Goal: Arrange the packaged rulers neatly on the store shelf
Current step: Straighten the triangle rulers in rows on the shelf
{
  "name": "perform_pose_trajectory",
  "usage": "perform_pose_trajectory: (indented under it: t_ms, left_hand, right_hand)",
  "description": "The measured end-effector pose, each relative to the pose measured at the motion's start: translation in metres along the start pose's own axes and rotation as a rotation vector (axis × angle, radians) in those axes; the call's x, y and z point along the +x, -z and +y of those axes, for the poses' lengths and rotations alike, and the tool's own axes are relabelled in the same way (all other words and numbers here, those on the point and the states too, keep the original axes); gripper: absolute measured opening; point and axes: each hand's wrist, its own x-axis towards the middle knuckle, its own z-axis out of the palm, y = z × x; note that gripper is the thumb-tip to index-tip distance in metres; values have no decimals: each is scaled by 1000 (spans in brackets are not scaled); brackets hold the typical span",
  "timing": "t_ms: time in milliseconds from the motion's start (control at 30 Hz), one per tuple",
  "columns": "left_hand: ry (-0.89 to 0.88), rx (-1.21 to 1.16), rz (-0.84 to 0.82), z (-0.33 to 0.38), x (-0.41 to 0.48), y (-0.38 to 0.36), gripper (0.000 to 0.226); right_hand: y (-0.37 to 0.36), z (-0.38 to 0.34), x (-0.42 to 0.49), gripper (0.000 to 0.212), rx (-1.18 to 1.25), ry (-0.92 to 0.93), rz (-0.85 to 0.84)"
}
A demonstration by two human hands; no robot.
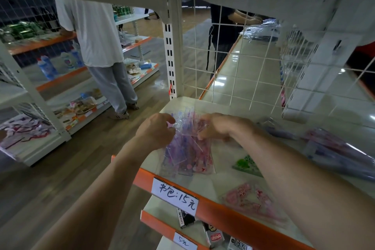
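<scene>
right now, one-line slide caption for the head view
Left hand and right hand grip clear plastic packets of pink and purple rulers on an orange-edged cream shelf

Landmark: white handwritten price tag [175, 197] on orange shelf edge [233, 217], reads "书包:15元".
- Below tag, on lower orange edge [158, 224]: second white tag [185, 241], "5元".
- Just under tag: black box [183, 220], white vertical lettering, roughly "LEOSHE", uncertain.
- Further below-right of tag: carton [240, 245], large "20".
- Between those two: box with red logo [216, 237], unreadable.
- Above tag: print on ruler packs [188, 148] too blurred to read.
</scene>
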Motion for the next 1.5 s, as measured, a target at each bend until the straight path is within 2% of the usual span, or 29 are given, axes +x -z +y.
perform_pose_trajectory:
  t_ms: [67,200,367,500,600,767,867,933,1033,1100,1200,1267,1333,1400,1500]
  left_hand:
    - [-5,-15,-6,0,0,0,32]
    - [-13,-17,-26,-1,-2,-2,32]
    - [-14,-12,-22,0,-4,-2,32]
    - [-24,-13,-1,4,-4,0,31]
    - [-31,-27,7,6,-4,1,31]
    - [-10,-117,-4,4,-9,0,31]
    - [4,-272,13,7,-12,1,29]
    - [20,-394,29,12,-14,4,28]
    - [48,-658,-31,23,-21,9,18]
    - [47,-840,-90,30,-28,13,8]
    - [45,-970,-86,31,-34,16,6]
    - [64,-964,-23,26,-36,17,6]
    - [92,-918,61,18,-38,20,8]
    - [121,-880,113,11,-39,22,9]
    - [163,-841,161,1,-40,25,11]
  right_hand:
    - [3,-1,-4,48,8,-21,-55]
    - [3,-7,-3,65,-123,-17,-101]
    - [7,-12,-4,56,-214,18,-105]
    - [12,-15,-9,55,-471,107,-18]
    - [16,-7,-7,59,-501,126,59]
    - [20,6,-18,61,-388,192,100]
    - [26,11,-25,33,-265,271,158]
    - [30,13,-30,19,-59,323,225]
    - [31,9,-40,16,396,387,230]
    - [27,3,-46,11,527,406,235]
    - [18,-5,-47,8,623,386,258]
    - [14,-8,-49,11,569,363,247]
    - [7,-8,-51,15,325,338,222]
    - [-4,-9,-54,29,38,281,186]
    - [-21,-25,-58,45,-137,290,191]
